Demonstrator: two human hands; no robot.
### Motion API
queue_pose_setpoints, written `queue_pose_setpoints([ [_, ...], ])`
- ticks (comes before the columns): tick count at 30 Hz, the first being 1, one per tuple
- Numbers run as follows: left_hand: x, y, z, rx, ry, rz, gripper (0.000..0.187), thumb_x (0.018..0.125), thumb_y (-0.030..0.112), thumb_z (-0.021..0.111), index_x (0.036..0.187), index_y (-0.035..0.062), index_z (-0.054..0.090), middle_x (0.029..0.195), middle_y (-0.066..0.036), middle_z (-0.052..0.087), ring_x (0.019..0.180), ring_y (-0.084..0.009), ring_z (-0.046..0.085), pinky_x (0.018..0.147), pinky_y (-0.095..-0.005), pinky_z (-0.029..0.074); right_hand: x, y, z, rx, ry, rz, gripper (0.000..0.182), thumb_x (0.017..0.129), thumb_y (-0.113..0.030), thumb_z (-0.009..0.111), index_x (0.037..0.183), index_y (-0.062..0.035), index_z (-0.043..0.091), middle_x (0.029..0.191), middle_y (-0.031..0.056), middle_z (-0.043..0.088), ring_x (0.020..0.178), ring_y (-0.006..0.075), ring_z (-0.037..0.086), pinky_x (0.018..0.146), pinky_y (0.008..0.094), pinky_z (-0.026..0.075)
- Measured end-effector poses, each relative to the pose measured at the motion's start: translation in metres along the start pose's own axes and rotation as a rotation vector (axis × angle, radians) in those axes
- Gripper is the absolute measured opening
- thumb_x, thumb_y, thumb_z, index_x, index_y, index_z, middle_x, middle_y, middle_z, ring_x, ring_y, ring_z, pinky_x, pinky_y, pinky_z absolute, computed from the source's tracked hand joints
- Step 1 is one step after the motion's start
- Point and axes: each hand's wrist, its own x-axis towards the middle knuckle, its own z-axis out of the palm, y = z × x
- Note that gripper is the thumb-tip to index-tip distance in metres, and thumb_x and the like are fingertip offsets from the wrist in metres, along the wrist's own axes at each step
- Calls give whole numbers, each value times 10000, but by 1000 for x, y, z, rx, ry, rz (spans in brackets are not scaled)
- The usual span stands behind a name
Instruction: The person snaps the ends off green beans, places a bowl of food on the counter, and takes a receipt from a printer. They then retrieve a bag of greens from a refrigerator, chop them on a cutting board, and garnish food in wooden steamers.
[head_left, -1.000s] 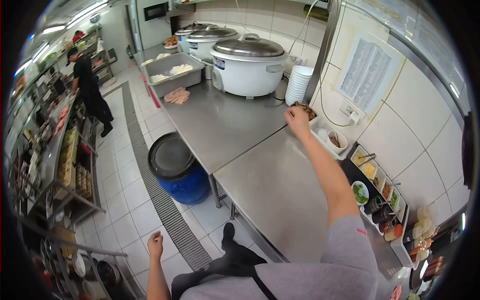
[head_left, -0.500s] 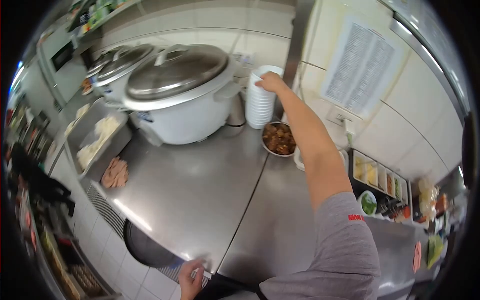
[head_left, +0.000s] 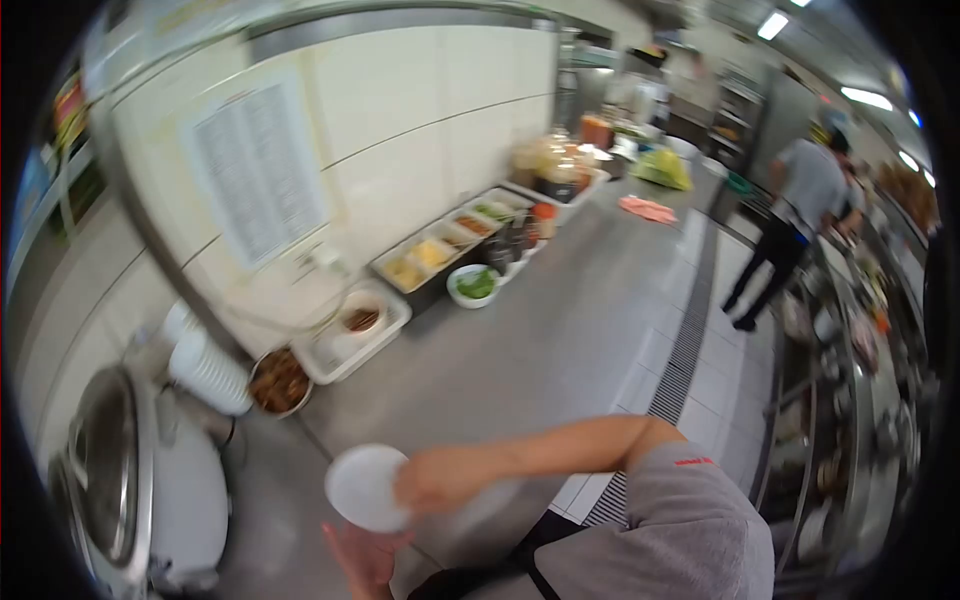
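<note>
A white bowl [head_left: 368, 487] is held over the steel counter [head_left: 530, 330], close to my body. My right hand [head_left: 432, 488] grips its right side, with the fingers closed on the rim and slightly blurred. Just below the bowl is my left hand [head_left: 365, 555], its fingers spread; whether it touches the bowl is hard to see. A stack of white bowls [head_left: 208, 372] leans in view at the left, beside a metal bowl of brown food [head_left: 280, 382].
A large cooker [head_left: 185, 490] stands at the left. Along the wall are a white tray [head_left: 350, 345], topping containers [head_left: 435, 255] and a bowl of greens [head_left: 474, 286]. A pink cloth [head_left: 648, 209] lies farther along. Another person [head_left: 800, 195] stands across the aisle.
The view has swung to the right. My right hand has come back from the bowl stack with a white bowl, and my left hand is now near that bowl.
</note>
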Motion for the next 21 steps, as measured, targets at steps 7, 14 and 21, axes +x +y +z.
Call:
queue_pose_setpoints([
  [7,58,-164,-21,512,-247,-548,610,736,386,549,1196,19,390,1110,-172,503,988,-290,528,724,-359,488,-164,-113,-12,-357,-99,447,129,754,-220,532,745,-94,505,811,51,491,843,215,475,667,347,392],
  [14,81,-265,144,501,-255,-812,478,645,136,528,1104,11,481,959,-122,563,875,-238,566,797,-333,440,-304,-199,-52,-418,653,803,416,730,-275,637,1085,-82,538,1186,147,443,1083,293,441,870,360,391],
  [21,105,-403,268,564,-621,-735,508,613,103,505,1112,14,477,945,-111,559,856,-230,565,808,-332,432,-460,-215,-54,-40,1095,1346,639,776,-351,577,1285,-77,305,1178,181,460,1024,279,501,848,357,428],
])
